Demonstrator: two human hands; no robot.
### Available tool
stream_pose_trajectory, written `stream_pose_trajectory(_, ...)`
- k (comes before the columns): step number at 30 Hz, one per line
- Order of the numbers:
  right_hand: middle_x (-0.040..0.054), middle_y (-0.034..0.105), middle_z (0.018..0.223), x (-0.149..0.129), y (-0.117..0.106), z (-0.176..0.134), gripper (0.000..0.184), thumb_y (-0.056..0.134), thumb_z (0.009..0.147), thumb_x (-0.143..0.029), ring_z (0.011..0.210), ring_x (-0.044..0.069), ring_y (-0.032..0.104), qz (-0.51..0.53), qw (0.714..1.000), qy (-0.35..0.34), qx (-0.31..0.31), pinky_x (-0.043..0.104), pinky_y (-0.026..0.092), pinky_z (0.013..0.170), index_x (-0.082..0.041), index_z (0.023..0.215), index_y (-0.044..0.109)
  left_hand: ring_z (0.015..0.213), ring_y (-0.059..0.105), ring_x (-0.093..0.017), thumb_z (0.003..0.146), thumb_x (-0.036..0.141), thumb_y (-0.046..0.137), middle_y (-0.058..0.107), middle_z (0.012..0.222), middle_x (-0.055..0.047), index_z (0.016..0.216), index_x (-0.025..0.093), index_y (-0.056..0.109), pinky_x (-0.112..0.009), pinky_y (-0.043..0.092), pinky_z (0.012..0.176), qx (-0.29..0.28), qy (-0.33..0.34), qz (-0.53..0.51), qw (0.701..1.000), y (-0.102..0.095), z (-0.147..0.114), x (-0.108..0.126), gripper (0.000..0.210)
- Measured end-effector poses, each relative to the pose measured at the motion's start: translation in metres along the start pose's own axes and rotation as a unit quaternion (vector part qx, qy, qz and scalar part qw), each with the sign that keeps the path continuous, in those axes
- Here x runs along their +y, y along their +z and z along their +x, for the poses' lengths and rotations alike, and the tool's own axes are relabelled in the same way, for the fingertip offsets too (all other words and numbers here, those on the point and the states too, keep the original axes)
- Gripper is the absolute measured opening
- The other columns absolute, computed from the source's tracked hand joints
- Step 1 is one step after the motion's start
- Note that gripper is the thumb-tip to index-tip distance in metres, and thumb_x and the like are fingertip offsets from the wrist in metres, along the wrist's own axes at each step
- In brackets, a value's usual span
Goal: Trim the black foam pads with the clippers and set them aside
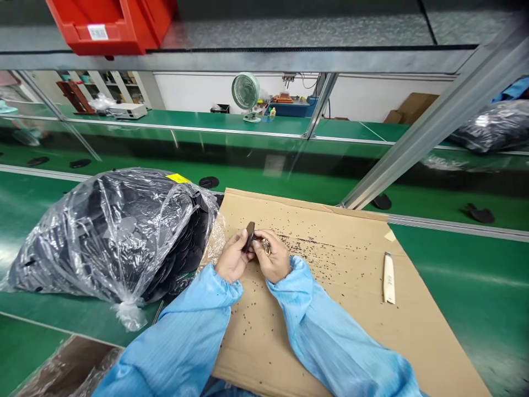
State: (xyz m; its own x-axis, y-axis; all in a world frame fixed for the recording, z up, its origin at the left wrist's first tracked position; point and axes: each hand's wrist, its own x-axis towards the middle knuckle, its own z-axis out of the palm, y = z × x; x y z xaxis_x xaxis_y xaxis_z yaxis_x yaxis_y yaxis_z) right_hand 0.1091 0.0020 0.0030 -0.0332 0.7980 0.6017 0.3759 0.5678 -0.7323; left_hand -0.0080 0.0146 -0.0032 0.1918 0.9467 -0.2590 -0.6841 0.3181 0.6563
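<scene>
My left hand [231, 260] is closed on a thin dark round plastic piece [250, 234], held edge-on above the cardboard. My right hand [275, 260] is closed around a small brass-coloured metal tool [266, 248], whose working end is hidden by my fingers. Both hands are close together, with the tool right beside the piece. Beneath them lies a sheet of brown cardboard [330, 331], strewn with tiny black scraps [308, 248]. To the left, a clear plastic bag [103, 237] bulges with many similar black flat pieces.
On the cardboard's right side lies a whitish flat-handled tool [388, 278]. Loose black pieces [209, 182] rest on the green conveyor [268, 165] beyond. A slanting metal post [413, 127] stands at the right. A red bin [119, 25] sits on the overhead shelf [289, 27].
</scene>
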Motion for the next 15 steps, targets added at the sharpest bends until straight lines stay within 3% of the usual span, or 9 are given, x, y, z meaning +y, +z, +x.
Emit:
stream_pose_trajectory(6, 0.0076, 0.066, 0.098, 0.008, -0.004, 0.002, 0.023, 0.057, 0.086, -0.035, 0.09, 0.021, 0.062, -0.035, 0.998, 0.054, -0.018, 0.036, 0.05, 0.084, -0.02, 0.102, 0.063, 0.1, 0.059, -0.017, 0.068, 0.031, 0.076, 0.064, 0.105, -0.005, 0.102, 0.018, 0.055, -0.03, 0.046, 0.088, 0.035, 0.168, 0.039, 0.984, 0.002, 0.002, 0.0, 0.042)
stream_pose_trajectory(11, 0.0069, 0.069, 0.095, 0.01, -0.003, 0.01, 0.025, 0.057, 0.085, -0.036, 0.086, 0.022, 0.064, -0.044, 0.991, 0.116, -0.048, 0.035, 0.051, 0.08, -0.019, 0.103, 0.064, 0.095, 0.062, -0.018, 0.068, 0.03, 0.076, 0.065, 0.099, -0.006, 0.097, 0.016, 0.053, -0.033, 0.048, 0.087, 0.068, 0.167, 0.046, 0.982, 0.0, 0.004, -0.002, 0.039)
stream_pose_trajectory(15, 0.0051, 0.068, 0.082, 0.023, -0.009, 0.036, 0.027, 0.06, 0.079, -0.041, 0.074, 0.02, 0.062, -0.018, 0.983, 0.178, -0.038, 0.032, 0.05, 0.07, -0.016, 0.09, 0.065, 0.09, 0.062, -0.016, 0.066, 0.024, 0.076, 0.064, 0.1, -0.007, 0.098, 0.016, 0.055, -0.032, 0.049, 0.084, 0.08, 0.158, 0.073, 0.981, 0.0, 0.009, -0.005, 0.04)
